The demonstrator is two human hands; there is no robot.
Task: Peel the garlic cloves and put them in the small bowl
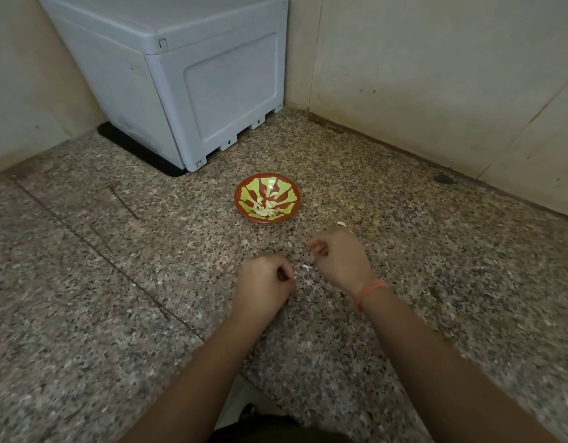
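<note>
A speckled granite floor [116,298] in brown, grey and black fills most of the view, seen from above by a person looking down at their own hands; thin dark scratches run across it on the left; plain beige walls [436,75] meet in a corner at the top. In that corner stands a large pale grey plastic box [196,75] with a moulded panel on its side, resting on a black mat [116,135].

Two bare forearms reach up from the bottom edge; the left hand [263,282] is low over the floor near the centre, its fingers curled inward into a loose fist; whether they pinch anything cannot be told. The right hand [340,254] is just beside it and slightly further forward, its fingers also curled in, thumb and forefinger drawn together at the tip; what they hold, if anything, cannot be told; an orange thread band [372,287] circles that wrist.

Beyond the hands, apart from them, sits the small bowl [267,219], red with a yellow-green leaf pattern; a cluster of pale peeled garlic cloves [266,208] lies in its bottom. A white scrap [306,267] lies on the floor between the two hands; another pale piece [341,224] lies just past the right hand.
</note>
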